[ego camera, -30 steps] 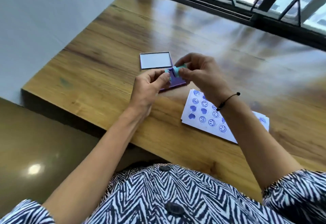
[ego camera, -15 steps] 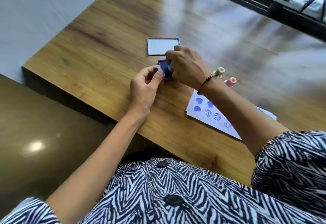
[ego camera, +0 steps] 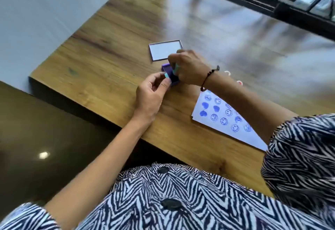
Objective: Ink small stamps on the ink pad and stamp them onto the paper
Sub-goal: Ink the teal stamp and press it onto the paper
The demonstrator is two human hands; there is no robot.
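Observation:
A purple ink pad (ego camera: 167, 71) lies on the wooden table (ego camera: 101, 61). My right hand (ego camera: 188, 66) is closed on a small teal stamp (ego camera: 175, 70) and presses it down on the pad, hiding most of both. My left hand (ego camera: 151, 95) grips the pad's near edge with thumb and fingertips; a small teal piece (ego camera: 166, 75) shows at the fingertips. The white paper (ego camera: 226, 119) with blue hearts and smiley prints lies to the right, partly under my right forearm.
The pad's lid (ego camera: 165, 49) lies open side up just beyond the pad. Two more small stamps, a whitish one (ego camera: 227, 72) and a pink one (ego camera: 239, 83), stand beyond my right wrist. The table's left edge drops to a dark floor. A window frame runs along the far side.
My right hand has gone from holding the teal stamp up above the pad to pressing it down on the pad. My left hand stays at the pad's edge. The camera has tilted.

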